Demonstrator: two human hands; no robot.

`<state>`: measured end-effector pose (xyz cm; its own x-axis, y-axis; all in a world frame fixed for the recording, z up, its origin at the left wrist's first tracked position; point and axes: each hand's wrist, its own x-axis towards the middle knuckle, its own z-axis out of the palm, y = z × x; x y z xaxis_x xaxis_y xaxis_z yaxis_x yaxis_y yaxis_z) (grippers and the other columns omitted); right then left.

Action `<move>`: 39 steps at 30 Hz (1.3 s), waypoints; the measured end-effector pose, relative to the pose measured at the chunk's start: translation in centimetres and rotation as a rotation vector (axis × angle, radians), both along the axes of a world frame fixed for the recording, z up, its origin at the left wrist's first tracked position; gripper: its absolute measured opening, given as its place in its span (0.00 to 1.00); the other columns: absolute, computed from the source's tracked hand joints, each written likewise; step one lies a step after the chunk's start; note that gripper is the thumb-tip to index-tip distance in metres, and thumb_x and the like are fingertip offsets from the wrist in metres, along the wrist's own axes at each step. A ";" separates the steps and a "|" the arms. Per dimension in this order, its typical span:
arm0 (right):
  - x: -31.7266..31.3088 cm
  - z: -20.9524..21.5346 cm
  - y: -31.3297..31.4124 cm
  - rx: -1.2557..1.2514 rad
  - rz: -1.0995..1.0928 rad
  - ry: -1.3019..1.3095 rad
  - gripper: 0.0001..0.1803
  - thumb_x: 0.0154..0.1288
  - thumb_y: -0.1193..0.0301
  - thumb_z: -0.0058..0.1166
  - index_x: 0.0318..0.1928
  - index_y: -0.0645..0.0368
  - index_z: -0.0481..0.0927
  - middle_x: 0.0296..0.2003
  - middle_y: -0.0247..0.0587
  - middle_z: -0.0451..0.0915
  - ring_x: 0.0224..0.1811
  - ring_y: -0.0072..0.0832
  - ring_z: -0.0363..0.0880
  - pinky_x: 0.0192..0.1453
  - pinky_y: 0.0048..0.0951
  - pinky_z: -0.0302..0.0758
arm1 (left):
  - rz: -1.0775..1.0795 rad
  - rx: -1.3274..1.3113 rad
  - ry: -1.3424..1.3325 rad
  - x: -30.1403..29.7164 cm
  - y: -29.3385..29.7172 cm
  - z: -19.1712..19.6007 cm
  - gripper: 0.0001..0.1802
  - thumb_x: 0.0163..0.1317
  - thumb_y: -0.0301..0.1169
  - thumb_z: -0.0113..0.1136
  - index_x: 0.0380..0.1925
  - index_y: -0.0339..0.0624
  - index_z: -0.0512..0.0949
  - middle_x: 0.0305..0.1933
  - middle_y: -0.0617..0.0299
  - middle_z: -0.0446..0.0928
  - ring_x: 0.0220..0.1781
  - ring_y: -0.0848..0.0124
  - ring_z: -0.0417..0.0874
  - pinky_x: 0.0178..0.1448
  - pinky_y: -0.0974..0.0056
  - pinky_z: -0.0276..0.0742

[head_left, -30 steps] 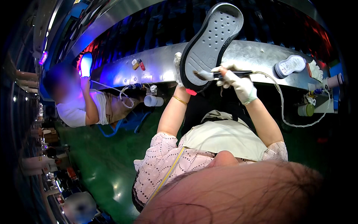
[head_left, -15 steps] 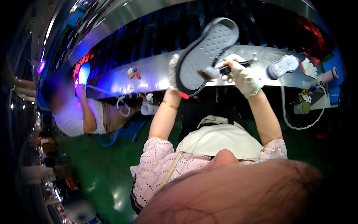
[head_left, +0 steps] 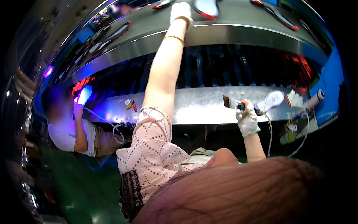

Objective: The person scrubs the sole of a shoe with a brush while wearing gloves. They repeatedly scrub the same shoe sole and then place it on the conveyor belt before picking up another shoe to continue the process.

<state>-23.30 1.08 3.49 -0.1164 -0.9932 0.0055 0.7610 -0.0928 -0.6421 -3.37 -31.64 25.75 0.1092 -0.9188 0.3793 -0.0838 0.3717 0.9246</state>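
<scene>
Up top, upper shelf: left hand (head_left: 181, 11) in a white glove, arm stretched full length, sits at a shoe sole (head_left: 206, 6) lying on the grey upper belt (head_left: 231, 16)
Left fingers: on or at the sole's edge; cannot tell whether they are closed on it, the picture rim cuts it off
Sole: dark with a red rim, lying flat, only partly in frame
Sole handling: my read is light, rubbery and bendy, not fragile; best gripped across the narrow waist or by the heel edge, since a toe-end hold would let it flop
Right hand (head_left: 247, 120): white glove, fingers wrapped around a brush (head_left: 232, 103), bristles pointing left over the steel bench (head_left: 194, 108)
Brush handling: light and stiff, fist grip near the head looks secure; wet bristles could smear
Near right hand: white sole (head_left: 271, 100) flat on the bench just to its right, touching or nearly so; cord (head_left: 269, 130) hanging down below it
Bench right end: roller-like tube (head_left: 314, 100), small bottle (head_left: 288, 137)
Bench left: small bits (head_left: 130, 105), 2 or 3, type unclear
Upper belt, other: more soles (head_left: 112, 33) in a row to the left, 1 red-edged sole (head_left: 278, 15) to the right
Neighbour: person (head_left: 71, 127) at left in a white top, hand raised at the bench under a blue-violet lamp (head_left: 85, 95)
</scene>
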 end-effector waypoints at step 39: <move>0.8 -1.4 -2.9 0.045 0.019 0.231 0.12 0.69 0.61 0.50 0.41 0.57 0.74 0.31 0.36 0.77 0.28 0.21 0.77 0.27 0.15 0.68 | 0.637 -0.562 -1.133 21.1 20.2 -10.4 0.10 0.49 0.34 0.67 0.20 0.44 0.74 0.20 0.54 0.75 0.23 0.56 0.78 0.30 0.56 0.76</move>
<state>-22.48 -1.80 2.08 -0.0986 -0.9950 -0.0148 0.5946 -0.0470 -0.8027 17.73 -11.44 15.33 -0.1640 -0.5281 0.8332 -0.9601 0.2793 -0.0120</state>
